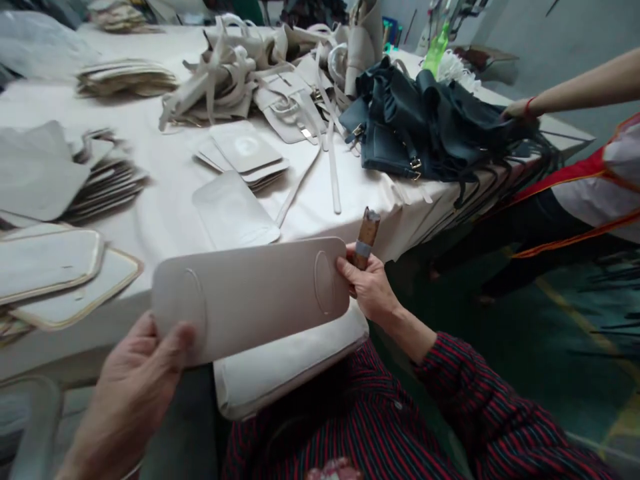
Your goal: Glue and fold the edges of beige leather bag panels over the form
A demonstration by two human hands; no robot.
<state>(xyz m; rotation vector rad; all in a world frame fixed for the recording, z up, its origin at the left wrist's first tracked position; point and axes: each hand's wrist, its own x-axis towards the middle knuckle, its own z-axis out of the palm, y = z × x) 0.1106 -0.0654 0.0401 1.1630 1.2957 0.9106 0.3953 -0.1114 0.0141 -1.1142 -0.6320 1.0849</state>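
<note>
A long pale leather bag panel [260, 300] with rounded corners is stretched between my hands in front of the table edge. Curved stitched lines mark it near both ends. My left hand [137, 377] pinches its left end, thumb on top. At the right end, my right hand [367, 280] grips the panel between thumb and fingers. That same hand also holds a short brown stick-like tool [369, 233] wrapped with grey tape, pointing up. Below the panel, a pale padded bag piece [290, 367] rests on my lap.
Pale flat pieces [245, 150] and a single panel [235, 210] lie ahead on the table. White edged panels [47, 263] are stacked at left. Dark blue bags [420, 127] hang over the right edge, where another person's hand [520, 110] rests. Pale bags [285, 100] are heaped behind.
</note>
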